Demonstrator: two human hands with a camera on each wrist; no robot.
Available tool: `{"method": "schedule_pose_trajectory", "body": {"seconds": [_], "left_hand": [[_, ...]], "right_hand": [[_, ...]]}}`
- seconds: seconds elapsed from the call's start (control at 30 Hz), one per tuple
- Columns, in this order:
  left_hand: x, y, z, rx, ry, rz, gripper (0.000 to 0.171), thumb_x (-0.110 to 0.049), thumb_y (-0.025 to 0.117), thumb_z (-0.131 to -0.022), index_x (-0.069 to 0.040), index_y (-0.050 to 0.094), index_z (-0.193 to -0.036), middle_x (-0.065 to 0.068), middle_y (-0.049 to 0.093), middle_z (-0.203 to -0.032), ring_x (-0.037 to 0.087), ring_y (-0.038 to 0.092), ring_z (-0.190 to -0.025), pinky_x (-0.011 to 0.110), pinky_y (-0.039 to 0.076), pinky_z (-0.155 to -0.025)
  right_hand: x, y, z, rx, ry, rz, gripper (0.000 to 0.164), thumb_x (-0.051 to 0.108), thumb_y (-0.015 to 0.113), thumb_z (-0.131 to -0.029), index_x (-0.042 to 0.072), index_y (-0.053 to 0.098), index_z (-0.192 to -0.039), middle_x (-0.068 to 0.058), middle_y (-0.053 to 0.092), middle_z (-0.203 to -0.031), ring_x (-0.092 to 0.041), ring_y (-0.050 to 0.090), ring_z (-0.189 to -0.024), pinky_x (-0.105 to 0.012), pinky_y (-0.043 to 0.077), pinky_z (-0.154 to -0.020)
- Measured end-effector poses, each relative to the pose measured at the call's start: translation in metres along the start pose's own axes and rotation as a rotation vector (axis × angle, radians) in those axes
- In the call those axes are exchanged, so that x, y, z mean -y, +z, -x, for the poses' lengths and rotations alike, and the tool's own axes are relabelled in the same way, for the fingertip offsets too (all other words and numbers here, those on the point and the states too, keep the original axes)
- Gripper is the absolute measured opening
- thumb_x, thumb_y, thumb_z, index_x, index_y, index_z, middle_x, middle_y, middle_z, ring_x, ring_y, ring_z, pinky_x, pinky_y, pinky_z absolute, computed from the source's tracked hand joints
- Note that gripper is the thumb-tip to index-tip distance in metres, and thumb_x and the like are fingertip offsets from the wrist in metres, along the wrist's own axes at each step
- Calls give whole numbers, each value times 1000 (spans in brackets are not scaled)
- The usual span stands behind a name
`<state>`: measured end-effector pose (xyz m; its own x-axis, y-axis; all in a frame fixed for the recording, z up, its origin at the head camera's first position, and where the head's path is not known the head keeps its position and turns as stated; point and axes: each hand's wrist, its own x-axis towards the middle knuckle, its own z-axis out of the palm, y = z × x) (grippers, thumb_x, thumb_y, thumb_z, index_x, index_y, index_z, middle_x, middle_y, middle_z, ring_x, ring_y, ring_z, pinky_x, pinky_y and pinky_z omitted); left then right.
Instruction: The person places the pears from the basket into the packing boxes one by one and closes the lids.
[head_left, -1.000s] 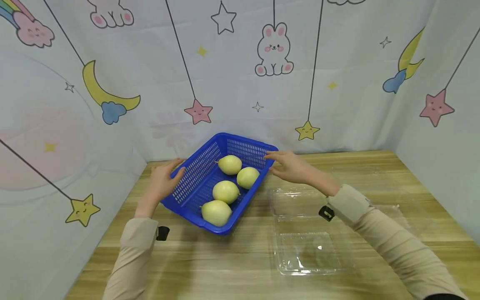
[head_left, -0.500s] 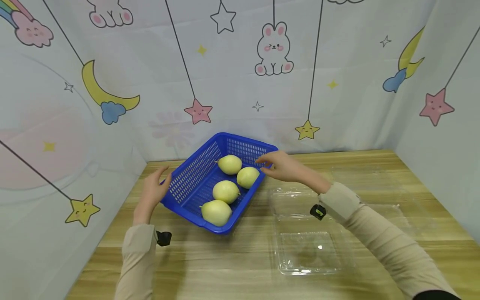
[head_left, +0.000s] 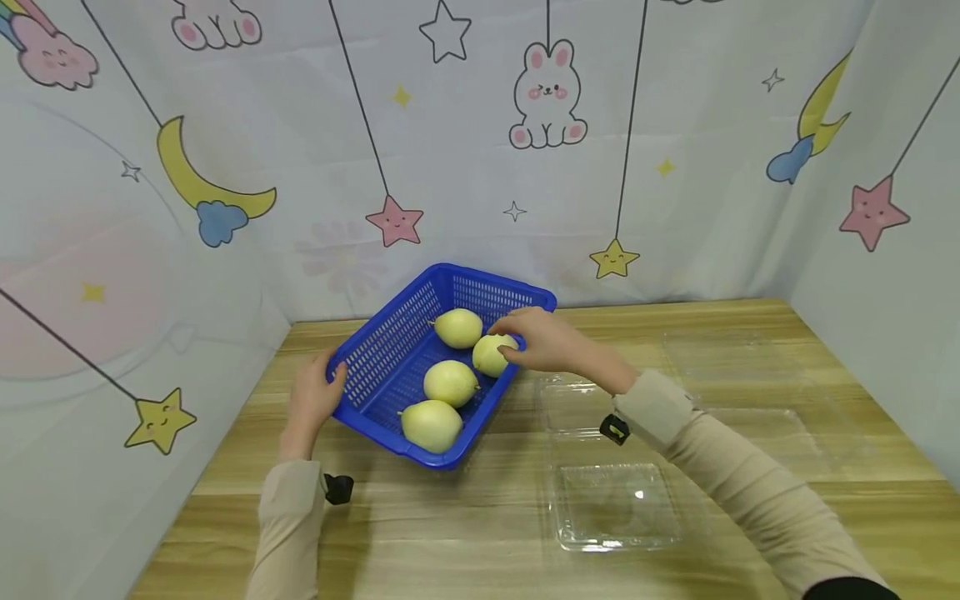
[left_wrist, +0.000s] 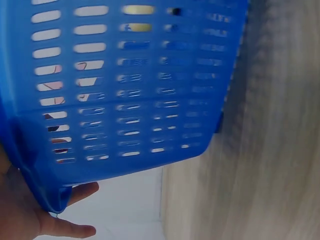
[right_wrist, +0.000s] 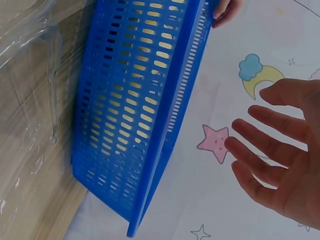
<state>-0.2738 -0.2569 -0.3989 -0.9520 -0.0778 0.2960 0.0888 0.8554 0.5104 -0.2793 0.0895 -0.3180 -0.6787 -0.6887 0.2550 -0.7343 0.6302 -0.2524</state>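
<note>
A blue plastic basket (head_left: 382,358) stands at an angle on the table with several pale yellow pears (head_left: 432,426) lying inside. My left hand (head_left: 313,398) holds its left corner, the thumb near the rim; in the left wrist view that hand (left_wrist: 30,215) is partly hidden by the basket's corner. Over the right rim reaches my right hand (head_left: 543,340), its fingers above the rightmost pear (head_left: 489,357) and partly covering it. The right wrist view shows this hand (right_wrist: 285,150) with spread, slightly bent fingers and nothing between them.
An open clear plastic clamshell box (head_left: 615,500) lies right of the basket, below my right forearm. Another clear container (head_left: 772,429) is farther right. A printed cloth (head_left: 480,167) hangs behind the wooden table (head_left: 442,533).
My right hand has moved left and inward from the basket's right rim to over a pear. The left hand drew back off the left side, then came onto the left corner. The basket stays put.
</note>
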Motion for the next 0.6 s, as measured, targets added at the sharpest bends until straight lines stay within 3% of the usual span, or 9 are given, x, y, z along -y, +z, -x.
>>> {"method": "schedule_pose_trajectory", "body": {"seconds": [0.23,0.43,0.6], "left_hand": [[-1,2,1,43,13,-148,48,-25,38,-92,5,40,-130,27,41,-131,45,38,-120,74,15,-92],[-7,1,0,142,27,-238,60,-33,36,-92,10,31,-133,30,33,-136,47,25,-127,75,4,-93],[-10,3,1,172,31,-280,66,-36,38,-91,14,27,-133,33,27,-138,50,20,-128,72,3,-97]], "right_hand": [[16,13,-11,-18,-41,102,25,22,59,-82,13,65,-105,-2,66,-100,-21,58,-93,-37,48,-77],[33,29,-23,44,-71,158,28,26,60,-81,15,64,-106,-1,64,-104,-21,56,-93,-37,47,-71],[47,42,-31,116,-91,162,32,29,61,-81,16,62,-110,-2,63,-106,-21,55,-99,-42,45,-80]]}}
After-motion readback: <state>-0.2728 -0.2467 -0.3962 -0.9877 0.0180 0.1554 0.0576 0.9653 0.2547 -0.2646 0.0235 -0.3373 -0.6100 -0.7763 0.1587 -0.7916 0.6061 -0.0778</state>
